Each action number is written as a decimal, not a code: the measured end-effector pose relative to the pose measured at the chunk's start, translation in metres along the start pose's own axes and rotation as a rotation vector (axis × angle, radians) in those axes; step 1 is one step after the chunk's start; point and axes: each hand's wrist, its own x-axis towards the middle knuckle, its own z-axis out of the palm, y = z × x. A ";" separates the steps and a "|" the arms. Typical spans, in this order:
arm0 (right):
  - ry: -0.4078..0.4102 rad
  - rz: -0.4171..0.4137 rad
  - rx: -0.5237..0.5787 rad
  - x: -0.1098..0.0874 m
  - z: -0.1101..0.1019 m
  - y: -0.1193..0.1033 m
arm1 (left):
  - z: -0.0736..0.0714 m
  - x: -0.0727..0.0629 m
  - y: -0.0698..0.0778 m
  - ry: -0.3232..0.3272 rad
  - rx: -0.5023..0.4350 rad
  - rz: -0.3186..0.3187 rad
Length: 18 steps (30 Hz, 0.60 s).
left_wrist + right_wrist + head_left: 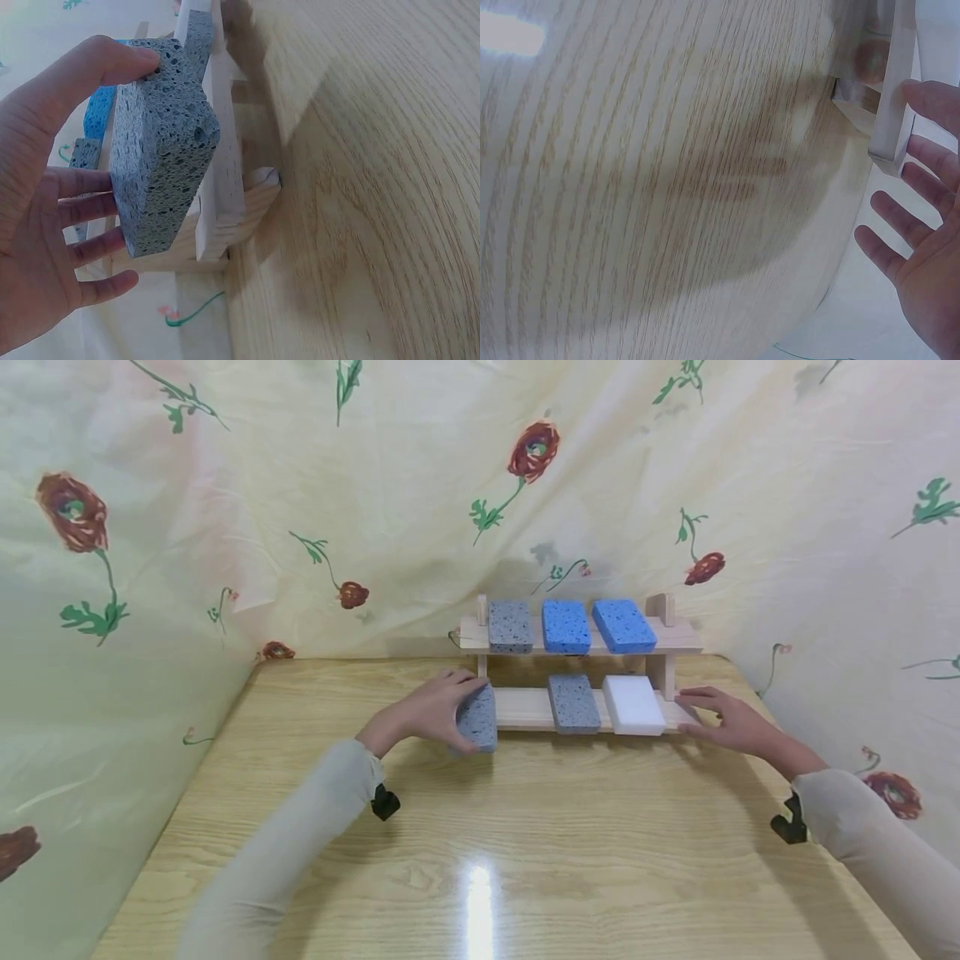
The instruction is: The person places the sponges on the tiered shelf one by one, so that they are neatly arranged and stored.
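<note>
My left hand (437, 710) grips a grey speckled sponge (477, 720) at the left end of a two-tier wooden rack (522, 708). In the left wrist view the thumb presses one edge of this sponge (166, 142) and the fingers lie along the opposite edge. The right hand (723, 720) holds the right end of the lower board, with thumb at its front edge and index finger opposite; the other fingers (889, 251) are spread. On the lower board stand a second grey sponge (574, 703) and a white sponge (634, 705).
The upper board (475, 635) carries another grey sponge (511, 627) and two blue sponges (566, 627). Under the rack is a wood-grain table (570, 835). A flower-patterned cloth (405, 527) hangs right behind the rack and along both sides.
</note>
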 end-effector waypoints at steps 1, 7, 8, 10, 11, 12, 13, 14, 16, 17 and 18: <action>0.004 -0.004 -0.001 0.000 0.000 0.000 | 0.000 0.001 0.001 0.000 0.000 0.001; -0.005 0.016 -0.001 -0.001 0.000 -0.001 | 0.002 0.007 0.007 0.006 0.010 0.005; -0.006 0.018 0.001 -0.001 0.000 -0.001 | 0.003 0.008 0.008 0.005 0.012 0.005; -0.012 0.024 0.006 -0.001 0.000 -0.002 | 0.004 0.011 0.009 0.004 0.017 0.004; -0.012 0.024 0.007 0.000 0.000 -0.003 | 0.004 0.012 0.010 0.004 0.017 0.004; -0.012 0.024 0.009 0.000 0.000 -0.003 | 0.005 0.013 0.011 0.004 0.018 0.004; -0.010 0.023 0.012 0.000 0.000 -0.003 | 0.005 0.014 0.012 0.005 0.017 0.006; -0.010 0.023 0.011 0.000 0.000 -0.004 | 0.006 0.016 0.013 0.007 0.016 0.011; -0.008 0.019 0.005 0.000 0.000 -0.004 | 0.007 0.018 0.014 0.010 0.020 0.019; -0.006 0.017 0.005 0.000 0.000 -0.003 | 0.007 0.020 0.015 0.011 0.023 0.022; -0.004 0.017 0.004 0.000 0.001 -0.003 | 0.008 0.021 0.016 0.010 0.029 0.024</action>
